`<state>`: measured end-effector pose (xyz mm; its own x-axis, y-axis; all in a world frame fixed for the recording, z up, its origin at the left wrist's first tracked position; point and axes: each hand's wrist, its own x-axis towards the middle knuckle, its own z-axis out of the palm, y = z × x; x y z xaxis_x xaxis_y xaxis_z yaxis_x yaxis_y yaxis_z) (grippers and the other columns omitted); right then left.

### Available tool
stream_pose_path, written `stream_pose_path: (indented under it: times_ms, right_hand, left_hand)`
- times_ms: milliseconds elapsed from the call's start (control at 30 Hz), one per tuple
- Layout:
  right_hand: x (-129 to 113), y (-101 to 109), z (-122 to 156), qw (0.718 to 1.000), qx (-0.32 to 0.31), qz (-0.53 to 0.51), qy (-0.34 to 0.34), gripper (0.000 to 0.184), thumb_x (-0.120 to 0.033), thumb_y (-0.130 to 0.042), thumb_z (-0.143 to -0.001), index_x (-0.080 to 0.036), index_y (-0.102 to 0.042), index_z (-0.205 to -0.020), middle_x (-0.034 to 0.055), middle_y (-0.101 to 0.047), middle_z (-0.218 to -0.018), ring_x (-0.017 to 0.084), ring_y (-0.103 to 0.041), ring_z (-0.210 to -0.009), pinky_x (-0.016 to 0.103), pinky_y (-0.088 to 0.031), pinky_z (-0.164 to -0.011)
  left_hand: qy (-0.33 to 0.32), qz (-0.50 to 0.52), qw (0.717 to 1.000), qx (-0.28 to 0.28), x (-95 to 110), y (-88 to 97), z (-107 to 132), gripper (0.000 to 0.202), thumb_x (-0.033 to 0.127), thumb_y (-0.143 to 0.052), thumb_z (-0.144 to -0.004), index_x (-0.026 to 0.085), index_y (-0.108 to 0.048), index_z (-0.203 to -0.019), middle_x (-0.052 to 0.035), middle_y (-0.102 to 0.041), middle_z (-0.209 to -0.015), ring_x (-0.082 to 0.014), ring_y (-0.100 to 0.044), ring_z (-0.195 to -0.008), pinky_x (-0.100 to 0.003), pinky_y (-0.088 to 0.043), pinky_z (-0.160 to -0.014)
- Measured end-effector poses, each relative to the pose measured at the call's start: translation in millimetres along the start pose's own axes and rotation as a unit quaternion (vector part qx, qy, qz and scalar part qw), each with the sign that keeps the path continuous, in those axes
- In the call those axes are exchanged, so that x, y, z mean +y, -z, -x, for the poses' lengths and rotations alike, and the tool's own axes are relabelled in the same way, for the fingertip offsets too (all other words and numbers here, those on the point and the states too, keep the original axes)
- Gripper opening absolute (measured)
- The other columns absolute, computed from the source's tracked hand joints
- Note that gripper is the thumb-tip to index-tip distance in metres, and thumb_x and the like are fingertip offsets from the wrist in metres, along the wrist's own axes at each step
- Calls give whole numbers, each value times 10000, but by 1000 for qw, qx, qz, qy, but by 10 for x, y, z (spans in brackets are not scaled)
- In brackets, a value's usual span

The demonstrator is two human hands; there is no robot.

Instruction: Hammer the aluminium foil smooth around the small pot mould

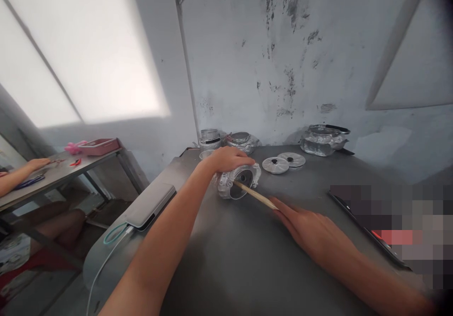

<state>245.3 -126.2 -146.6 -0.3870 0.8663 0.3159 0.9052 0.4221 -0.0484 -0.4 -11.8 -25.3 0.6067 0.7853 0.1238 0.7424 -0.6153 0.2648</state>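
A small silvery pot (223,192), like a kettle, lies tipped on the grey table with its round mouth facing right and toward me. My left hand (230,159) is closed over its upper side, steadying it. A pale wooden stick (260,198) slants into the mouth; its far end is inside the pot, where I cannot make out what is on it. My right hand (307,231) grips the near end, fingers pressed together. Two round lids with black knobs, a nearer lid (275,166) and a farther lid (295,159), lie overlapping just beyond.
Similar pots stand by the wall: a left pot (210,139), a middle pot (240,140) and a right pot (322,140). A grey power bank (152,206) with cables lies left. Another table holds a pink tray (101,147) and a person's hand (38,164). A blurred dark device (371,228) lies right.
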Motion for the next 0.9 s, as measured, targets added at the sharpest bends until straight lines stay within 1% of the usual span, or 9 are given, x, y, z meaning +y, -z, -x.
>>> stream_pose_path:
  times_ms: [100, 200, 300, 433, 633, 700, 800, 900]
  right_hand:
    - [-14, 90, -34, 1000, -4, -10, 15, 441, -353, -329, -1029, -267, -533, -1410, 71, -752, -867, 245, -728, -714, 325, -512, -603]
    - [21, 206, -106, 998, 37, -19, 44, 430, -344, -343, -1021, -282, -534, -1402, 62, -740, -847, 215, -706, -679, 297, -486, -598]
    - [94, 255, -177, 997, 41, -29, 58, 431, -347, -349, -1024, -287, -513, -1418, 48, -738, -840, 213, -701, -688, 297, -482, -602]
    - [170, 185, -168, 995, 61, -57, 52, 470, -333, -316, -1041, -285, -419, -1497, 42, -744, -858, 212, -711, -708, 313, -513, -626]
    - [216, 103, -35, 990, 104, -44, 87, 492, -252, -365, -1005, -324, -456, -1484, 27, -708, -771, 178, -680, -629, 286, -524, -611]
    - [235, 93, -18, 990, 99, -33, 99, 525, -216, -401, -977, -329, -452, -1487, 23, -706, -771, 167, -666, -604, 273, -517, -596]
    - [258, 73, -10, 990, 85, -10, 115, 588, -158, -457, -926, -352, -452, -1481, 16, -717, -803, 145, -646, -573, 247, -495, -570]
    - [251, 60, 0, 989, 94, 14, 112, 618, -153, -481, -909, -389, -442, -1479, 4, -724, -825, 129, -626, -545, 234, -483, -548]
  left_hand:
    - [-5, 7, 1000, 0, -18, -10, -7, 418, 600, -440, -956, 341, -735, -1100, 43, -686, -1237, -254, -621, -1078, -331, -463, -905]
    - [-11, 12, 1000, -3, -40, -16, -18, 432, 600, -437, -960, 326, -741, -1102, 26, -689, -1232, -251, -627, -1067, -312, -462, -883]
    - [-15, 15, 1000, -3, -53, -18, -33, 420, 587, -440, -963, 327, -742, -1095, 29, -689, -1226, -248, -632, -1047, -309, -451, -874]
    - [-13, 17, 1000, -4, -51, -16, -45, 411, 575, -450, -958, 306, -749, -1043, 26, -709, -1164, -246, -636, -1005, -302, -441, -847]
    - [-1, 10, 1000, -15, -6, 3, -29, 441, 575, -424, -955, 284, -744, -1043, 15, -692, -1195, -253, -628, -1010, -290, -434, -806]
    - [2, 8, 1000, -13, 4, 6, -22, 446, 569, -416, -958, 277, -744, -1037, 12, -692, -1196, -255, -628, -1012, -293, -436, -799]
    - [5, 15, 1000, -11, 0, 0, -24, 464, 588, -409, -956, 278, -742, -1048, 10, -701, -1183, -257, -636, -1004, -311, -441, -835]
    - [7, 11, 1000, -8, -9, -8, -31, 464, 594, -416, -952, 283, -742, -1062, 7, -703, -1187, -265, -636, -1018, -330, -443, -875]
